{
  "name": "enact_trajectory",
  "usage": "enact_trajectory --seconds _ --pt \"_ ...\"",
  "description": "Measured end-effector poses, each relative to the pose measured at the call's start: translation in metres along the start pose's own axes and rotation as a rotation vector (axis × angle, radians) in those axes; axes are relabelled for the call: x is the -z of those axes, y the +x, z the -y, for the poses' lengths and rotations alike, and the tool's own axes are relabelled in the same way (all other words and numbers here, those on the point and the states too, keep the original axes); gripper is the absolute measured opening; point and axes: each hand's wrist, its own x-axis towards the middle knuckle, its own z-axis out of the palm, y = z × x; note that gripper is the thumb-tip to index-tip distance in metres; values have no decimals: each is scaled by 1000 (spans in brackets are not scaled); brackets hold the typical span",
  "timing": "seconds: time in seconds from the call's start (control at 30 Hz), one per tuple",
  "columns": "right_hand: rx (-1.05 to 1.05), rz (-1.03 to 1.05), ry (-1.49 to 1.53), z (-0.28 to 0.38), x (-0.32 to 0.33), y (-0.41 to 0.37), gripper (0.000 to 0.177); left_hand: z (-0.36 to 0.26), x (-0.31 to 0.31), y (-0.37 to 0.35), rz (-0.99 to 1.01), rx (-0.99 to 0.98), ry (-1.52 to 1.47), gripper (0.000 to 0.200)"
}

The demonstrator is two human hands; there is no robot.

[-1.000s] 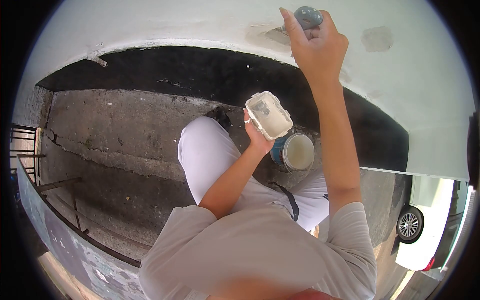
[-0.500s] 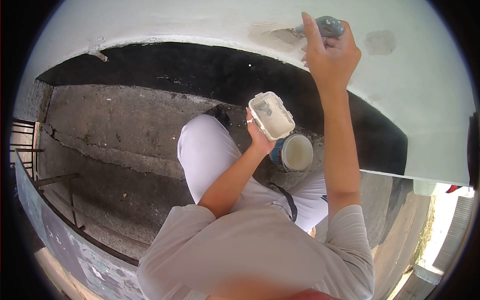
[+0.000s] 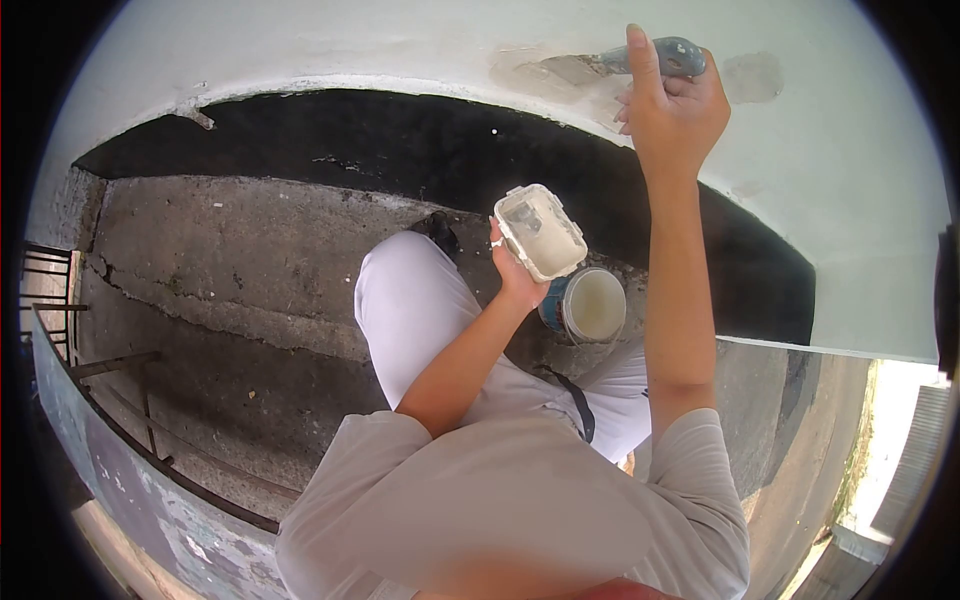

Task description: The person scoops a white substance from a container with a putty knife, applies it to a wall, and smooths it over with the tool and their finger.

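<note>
My right hand (image 3: pixel 678 115) is closed round the grey handle of a putty knife (image 3: pixel 652 58), thumb along the handle. Its metal blade lies at a beige patch (image 3: pixel 530 72) on the pale wall (image 3: pixel 400 45). Lower down, my left hand (image 3: pixel 517 275) grips a small rectangular plastic container (image 3: pixel 541 233) from beneath and the left side. White paste coats its inside. Just right of that hand stands a round bucket (image 3: pixel 594 305) with pale contents, on the concrete floor between my legs and the wall.
A second, greyish patch (image 3: pixel 753 78) marks the wall at right. Below the wall runs a black band (image 3: pixel 400 140). Cracked concrete floor (image 3: pixel 220 240) spreads left, bounded by a metal railing (image 3: pixel 150 440). A small piece (image 3: pixel 203 118) juts from the wall's lower edge.
My right hand and the putty knife have moved slightly right and down along the wall, with more of the blade showing. My left hand and the container have barely moved.
</note>
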Motion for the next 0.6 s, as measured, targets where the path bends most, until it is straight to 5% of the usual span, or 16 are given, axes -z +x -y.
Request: enact_trajectory --seconds 0.13,0.37,0.6 --pt "-130 29 129 2 -1 -17 37 -1 -3 -3 34 9 -2 71" --pt "-355 -18 801 -65 12 -59 21 -3 -2 -6 32 12 22 69" --pt "-505 -82 983 -95 1 -76 16 -4 0 -6 -73 30 38 69"
